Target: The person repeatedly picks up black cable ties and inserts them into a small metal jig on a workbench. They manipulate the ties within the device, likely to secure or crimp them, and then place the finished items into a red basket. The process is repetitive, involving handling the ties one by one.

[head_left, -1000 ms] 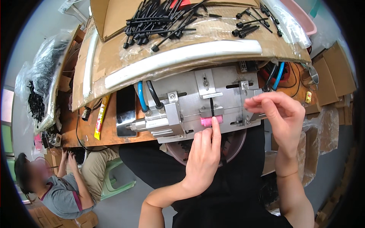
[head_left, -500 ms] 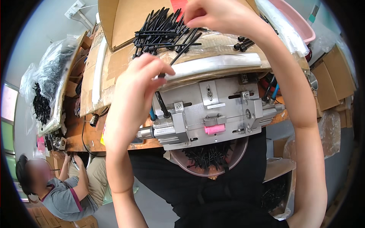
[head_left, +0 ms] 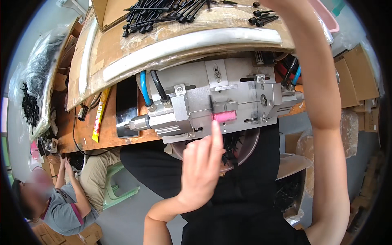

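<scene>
My left hand [head_left: 202, 167] is over the front edge of a metal fixture [head_left: 241, 96], its index finger stretched toward a pink block [head_left: 225, 116]. At that fingertip a thin black rod [head_left: 211, 105] stands out past the pink block, seemingly pinched there; the thumb is hidden. My right hand [head_left: 281, 3] reaches to the top edge, and its fingers are cut off by the frame. Near it lie a few black rods with thick heads [head_left: 263, 19]. A larger pile of the same black rods [head_left: 163, 14] lies on the cardboard further left.
A bowl [head_left: 251, 149] of black pieces sits below the fixture. To the left are a phone [head_left: 127, 108], a yellow packet [head_left: 100, 116] and a blue hose [head_left: 145, 87]. A white strip [head_left: 183, 43] edges the cardboard. Another person [head_left: 67, 208] sits at lower left.
My left hand has come down from beside the pile to the pink block on the fixture. My right hand has moved up and right, away from the pile. The view has shifted downward.
</scene>
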{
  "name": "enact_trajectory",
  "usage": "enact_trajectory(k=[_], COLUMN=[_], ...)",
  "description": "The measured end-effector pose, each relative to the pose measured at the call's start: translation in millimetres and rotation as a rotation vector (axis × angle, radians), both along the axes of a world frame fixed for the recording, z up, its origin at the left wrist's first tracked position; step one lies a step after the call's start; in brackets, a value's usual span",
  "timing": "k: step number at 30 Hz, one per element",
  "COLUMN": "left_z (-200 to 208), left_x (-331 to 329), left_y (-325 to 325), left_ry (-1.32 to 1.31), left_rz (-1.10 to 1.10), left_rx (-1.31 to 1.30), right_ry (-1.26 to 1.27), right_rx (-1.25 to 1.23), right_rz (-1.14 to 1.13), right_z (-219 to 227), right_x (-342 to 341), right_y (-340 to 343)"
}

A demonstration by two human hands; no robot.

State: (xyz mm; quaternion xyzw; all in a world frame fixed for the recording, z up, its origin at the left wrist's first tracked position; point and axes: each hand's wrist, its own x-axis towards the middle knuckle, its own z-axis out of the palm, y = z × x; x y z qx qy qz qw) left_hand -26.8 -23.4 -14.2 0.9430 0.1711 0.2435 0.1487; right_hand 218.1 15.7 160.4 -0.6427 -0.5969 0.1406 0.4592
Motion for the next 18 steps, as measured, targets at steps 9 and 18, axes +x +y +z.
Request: enact_trajectory(k=[9,18], left_z=[-22,-13], left_x=[25,18], left_y=[-11,-8], left_ry=[0.158,0.172], left_rz=[0.044,0.041], left_rx=[0.099,0.009], right_ry=[0.352,-0.193], right_rx=[0.45,0.244], right_rz=[-0.147,-0.267], right_z=[-41,-153], right_x=[-3,-87], right_y=[-101,-148])
